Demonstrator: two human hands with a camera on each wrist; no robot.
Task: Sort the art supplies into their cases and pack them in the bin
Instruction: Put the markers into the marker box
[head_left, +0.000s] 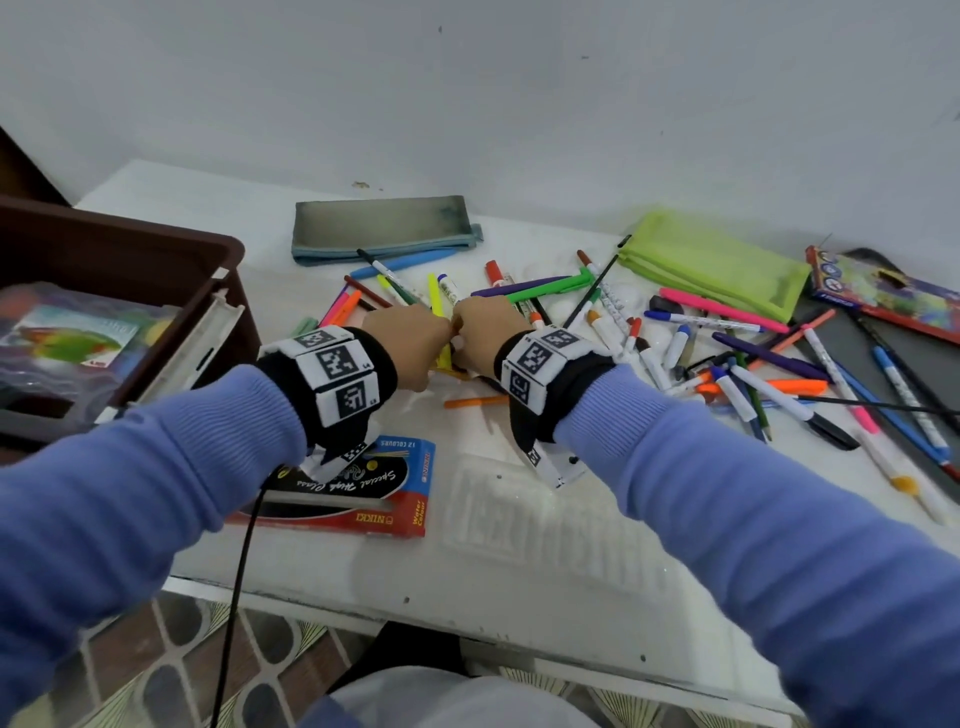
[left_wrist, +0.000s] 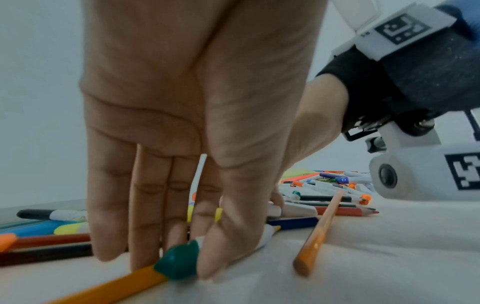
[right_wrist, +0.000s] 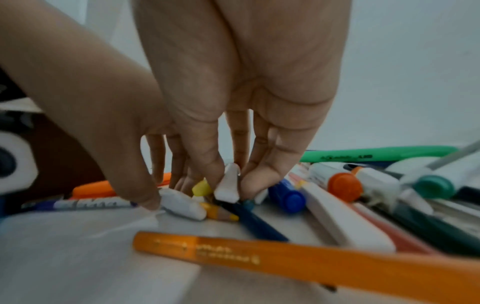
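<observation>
Hands first: your left hand (head_left: 410, 345) and right hand (head_left: 485, 338) sit knuckle to knuckle over the near edge of the pen pile (head_left: 597, 322) on the white table (head_left: 519, 519). In the right wrist view, your right thumb and fingers (right_wrist: 255, 176) pinch a small white cap-like piece (right_wrist: 228, 185) just above a blue pencil (right_wrist: 259, 222), with a yellow pencil (right_wrist: 218, 214) beside it. Your left hand's fingers (left_wrist: 153, 216) point straight down, tips at the table, with a thin white and yellow pen (left_wrist: 196, 189) running between them and the thumb; whether they actually grip it, you cannot tell from these views. A green-capped orange pen (left_wrist: 155, 275) lies touching those fingertips. A loose orange pencil (head_left: 475, 401) lies just behind your hands.

Pens and markers are spread to the right, loose on the table. A grey case (head_left: 384, 226) lies flat at the back, a green case (head_left: 717, 262) at back right, its mouth toward the pile. A red pencil box (head_left: 883, 296) lies at far right; a watercolour box (head_left: 374, 488) lies under your left wrist. The brown bin (head_left: 156, 260) stands at left, with a clear case (head_left: 78, 338) inside it.
</observation>
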